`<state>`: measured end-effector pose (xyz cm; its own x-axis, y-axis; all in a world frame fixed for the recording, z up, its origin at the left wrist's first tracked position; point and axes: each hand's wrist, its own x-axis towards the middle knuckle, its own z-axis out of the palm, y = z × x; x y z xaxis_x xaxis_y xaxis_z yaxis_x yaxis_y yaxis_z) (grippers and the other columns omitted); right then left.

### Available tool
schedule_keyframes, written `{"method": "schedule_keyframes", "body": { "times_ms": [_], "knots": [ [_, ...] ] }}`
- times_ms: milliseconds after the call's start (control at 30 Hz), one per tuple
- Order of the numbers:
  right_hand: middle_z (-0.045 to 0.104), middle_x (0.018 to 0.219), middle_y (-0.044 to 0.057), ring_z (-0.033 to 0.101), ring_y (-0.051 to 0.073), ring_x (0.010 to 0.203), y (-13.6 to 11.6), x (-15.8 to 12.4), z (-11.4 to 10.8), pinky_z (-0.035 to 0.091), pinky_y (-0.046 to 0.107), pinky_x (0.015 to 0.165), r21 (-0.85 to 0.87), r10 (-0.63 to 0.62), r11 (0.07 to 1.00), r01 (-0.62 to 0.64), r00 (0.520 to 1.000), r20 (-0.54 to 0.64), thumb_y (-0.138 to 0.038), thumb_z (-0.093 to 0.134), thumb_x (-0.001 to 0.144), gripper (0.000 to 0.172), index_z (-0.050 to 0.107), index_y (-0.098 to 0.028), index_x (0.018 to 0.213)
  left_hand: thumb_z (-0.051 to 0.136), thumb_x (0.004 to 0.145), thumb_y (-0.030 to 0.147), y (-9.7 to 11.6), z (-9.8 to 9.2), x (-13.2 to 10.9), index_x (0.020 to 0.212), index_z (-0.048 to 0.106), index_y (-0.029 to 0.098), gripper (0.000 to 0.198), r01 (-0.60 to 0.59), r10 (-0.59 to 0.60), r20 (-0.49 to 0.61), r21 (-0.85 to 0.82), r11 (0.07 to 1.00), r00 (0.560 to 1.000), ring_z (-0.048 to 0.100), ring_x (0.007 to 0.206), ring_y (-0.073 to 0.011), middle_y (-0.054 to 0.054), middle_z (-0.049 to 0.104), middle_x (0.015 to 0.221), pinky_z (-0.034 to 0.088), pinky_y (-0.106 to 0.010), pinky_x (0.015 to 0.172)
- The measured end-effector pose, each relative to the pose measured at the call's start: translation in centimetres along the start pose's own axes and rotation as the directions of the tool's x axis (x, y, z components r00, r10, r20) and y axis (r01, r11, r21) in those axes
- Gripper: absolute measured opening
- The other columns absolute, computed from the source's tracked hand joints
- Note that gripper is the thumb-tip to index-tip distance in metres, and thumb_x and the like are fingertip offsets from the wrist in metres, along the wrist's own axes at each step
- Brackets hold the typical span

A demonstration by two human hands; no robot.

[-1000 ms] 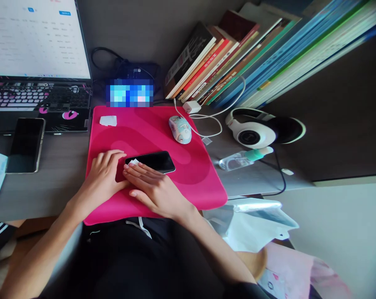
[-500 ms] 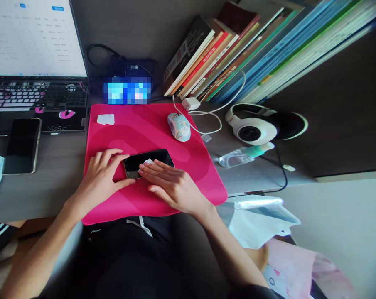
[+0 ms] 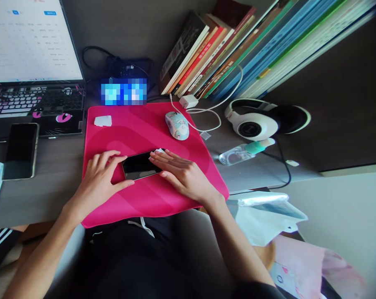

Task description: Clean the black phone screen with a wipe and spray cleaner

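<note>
A black phone (image 3: 138, 165) lies screen-up on a pink mat (image 3: 138, 124) in front of me. My left hand (image 3: 99, 176) steadies the phone's left end, thumb and fingers around its corner. My right hand (image 3: 183, 174) lies flat over the phone's right end, its fingers pressing a small white wipe (image 3: 159, 151) against the screen. Only a corner of the wipe shows past the fingertips.
A second white wipe (image 3: 102, 121) and a patterned mouse (image 3: 176, 125) lie on the mat's far part. A laptop (image 3: 35, 62) and another phone (image 3: 20, 150) are at left. Books (image 3: 237, 50), headphones (image 3: 262, 122), a small spray bottle (image 3: 244, 153) and a charger cable (image 3: 206, 112) are at right.
My right hand has slid the wipe along the screen from the phone's left end to its right end. The left hand stays on the left end.
</note>
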<state>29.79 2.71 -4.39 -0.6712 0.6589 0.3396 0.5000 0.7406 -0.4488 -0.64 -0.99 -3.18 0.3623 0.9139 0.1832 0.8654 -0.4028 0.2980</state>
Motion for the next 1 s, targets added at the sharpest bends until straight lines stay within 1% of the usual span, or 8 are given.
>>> {"method": "schedule_keyframes", "body": {
  "times_ms": [167,267,433,567,733,1000],
  "knots": [
    [0.052,0.166,0.005,0.043,0.025,0.158,0.1,0.2,0.2,0.038,0.055,0.133,0.007,0.062,0.998,-0.062,0.998,-0.003,-0.042,0.039,0.116,0.051,0.048,-0.026,0.163,0.067,0.099,0.062,-0.1,0.0,0.1,0.148,0.053,0.027,0.063,-0.01,0.01,0.001,0.026,1.0,1.0,0.055,0.132,-0.0368,-0.014,0.055,0.153,0.045,-0.056,0.112],
    [0.051,0.166,0.005,0.04,0.025,0.159,0.1,0.3,0.5,0.036,0.057,0.133,-0.004,0.079,0.997,-0.08,0.997,-0.022,-0.042,0.04,0.116,0.053,0.043,-0.026,0.166,0.067,0.099,0.061,-0.1,0.0,0.1,0.149,0.052,0.027,0.062,-0.013,0.013,0.005,0.035,0.999,1.0,0.055,0.133,-0.0373,-0.014,0.055,0.152,0.045,-0.056,0.112],
    [0.048,0.168,0.006,0.037,0.024,0.161,0.0,0.4,0.7,0.033,0.056,0.135,-0.05,0.108,0.993,-0.109,0.994,-0.027,-0.044,0.04,0.116,0.055,0.041,-0.024,0.167,0.068,0.098,0.06,-0.1,0.0,0.1,0.148,0.054,0.026,0.062,-0.003,0.003,0.0,0.021,1.0,1.0,0.055,0.132,-0.0376,-0.013,0.054,0.154,0.045,-0.056,0.111],
    [0.049,0.167,0.01,0.038,0.025,0.16,-0.1,0.5,0.7,0.032,0.055,0.135,-0.076,0.109,0.991,-0.111,0.994,-0.031,-0.045,0.038,0.116,0.057,0.043,-0.018,0.165,0.067,0.099,0.061,-0.1,0.0,0.1,0.148,0.053,0.027,0.062,-0.002,0.002,-0.002,0.039,0.999,1.0,0.056,0.13,-0.037,-0.013,0.055,0.154,0.046,-0.055,0.11],
    [0.048,0.168,0.008,0.038,0.026,0.16,-0.2,0.5,0.5,0.033,0.058,0.135,-0.104,0.105,0.989,-0.107,0.994,-0.021,-0.044,0.039,0.116,0.056,0.04,-0.022,0.167,0.067,0.099,0.06,0.1,-0.1,0.1,0.147,0.053,0.025,0.061,-0.014,0.015,-0.013,0.057,0.998,1.0,0.057,0.13,-0.037,-0.014,0.056,0.151,0.046,-0.055,0.11],
    [0.042,0.171,0.014,0.032,0.027,0.163,-1.0,-0.3,0.2,0.033,0.054,0.135,-0.183,0.111,0.977,-0.105,0.994,0.024,-0.052,0.044,0.113,0.068,0.034,-0.014,0.169,0.07,0.097,0.059,0.3,-0.2,0.2,0.146,0.055,0.024,0.061,-0.005,0.005,-0.013,0.045,0.999,1.0,0.057,0.128,-0.0375,-0.014,0.057,0.151,0.046,-0.056,0.11]
  ]
}}
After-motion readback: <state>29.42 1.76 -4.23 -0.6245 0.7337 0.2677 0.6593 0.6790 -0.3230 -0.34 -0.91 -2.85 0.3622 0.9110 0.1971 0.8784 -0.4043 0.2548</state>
